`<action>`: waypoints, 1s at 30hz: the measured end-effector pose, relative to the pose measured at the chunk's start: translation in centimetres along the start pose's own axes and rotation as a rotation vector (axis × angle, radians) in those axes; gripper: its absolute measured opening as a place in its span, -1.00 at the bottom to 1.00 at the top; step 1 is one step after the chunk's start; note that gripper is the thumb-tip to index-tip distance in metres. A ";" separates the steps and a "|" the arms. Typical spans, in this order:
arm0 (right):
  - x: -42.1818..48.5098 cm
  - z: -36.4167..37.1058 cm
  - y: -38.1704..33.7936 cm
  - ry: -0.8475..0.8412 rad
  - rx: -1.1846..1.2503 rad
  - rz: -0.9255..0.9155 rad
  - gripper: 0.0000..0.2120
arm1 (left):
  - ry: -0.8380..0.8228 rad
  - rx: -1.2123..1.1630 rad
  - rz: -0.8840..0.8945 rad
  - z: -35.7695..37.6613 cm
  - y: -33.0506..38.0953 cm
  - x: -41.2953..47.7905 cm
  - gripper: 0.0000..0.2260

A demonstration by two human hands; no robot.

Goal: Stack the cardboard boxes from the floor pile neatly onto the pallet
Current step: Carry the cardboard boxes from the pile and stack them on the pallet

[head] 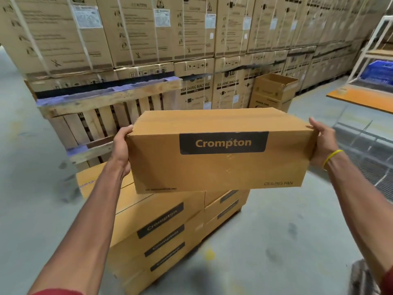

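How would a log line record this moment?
carry | Crompton ceiling fan box aloft | left hand grips left end | right hand grips right end | stacked boxes below

A brown cardboard box [221,167] (sealed, with its black "Crompton" label and "CEILING FAN" print facing the camera) is hanging level in the air, the left hand [122,147] and right hand [321,142] gripping its short ends. It is hovering just above the stack of matching boxes [161,222], which is standing in even layers.

Stack [161,226] top hidden behind held box [219,165]; wall-box labels [87,17] blurred.
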State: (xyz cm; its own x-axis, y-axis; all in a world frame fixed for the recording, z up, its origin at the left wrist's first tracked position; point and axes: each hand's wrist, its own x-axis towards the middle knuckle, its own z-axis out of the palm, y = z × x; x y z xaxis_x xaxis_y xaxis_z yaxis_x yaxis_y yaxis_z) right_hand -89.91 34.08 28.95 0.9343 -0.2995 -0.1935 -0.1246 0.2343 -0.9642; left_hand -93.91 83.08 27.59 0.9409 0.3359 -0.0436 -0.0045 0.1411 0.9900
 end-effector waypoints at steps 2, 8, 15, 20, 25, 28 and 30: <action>3.8 0.3 -0.5 -0.026 0.000 -0.001 -0.67 | 0.024 -0.013 0.012 2.2 -0.5 2.6 -0.66; 16.4 0.8 -2.7 -0.119 -0.030 -0.030 -0.64 | 0.095 -0.041 0.014 8.9 -2.7 10.1 -0.59; 30.6 1.8 -6.7 -0.252 -0.088 -0.013 -0.43 | 0.214 -0.122 0.037 17.0 -3.9 16.0 -0.63; 39.1 3.8 -7.8 -0.282 -0.072 0.010 -0.68 | 0.289 -0.150 0.037 20.1 -4.8 19.9 -0.72; 45.8 6.7 -7.9 -0.309 -0.075 0.039 -0.80 | 0.332 -0.136 0.037 20.9 -5.5 24.3 -0.74; 49.6 8.0 -7.9 -0.332 -0.075 0.022 -0.75 | 0.330 -0.151 0.031 21.2 -5.7 27.9 -0.76; 52.3 8.9 -8.1 -0.345 -0.078 0.028 -0.69 | 0.330 -0.164 0.020 21.7 -5.9 30.5 -0.77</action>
State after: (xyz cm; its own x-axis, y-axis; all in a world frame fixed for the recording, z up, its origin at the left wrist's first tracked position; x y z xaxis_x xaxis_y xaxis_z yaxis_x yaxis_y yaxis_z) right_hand -37.00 24.77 28.28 0.9863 0.0396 -0.1602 -0.1645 0.1631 -0.9728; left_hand -57.81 72.34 23.30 0.7806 0.6183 -0.0918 -0.1014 0.2702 0.9575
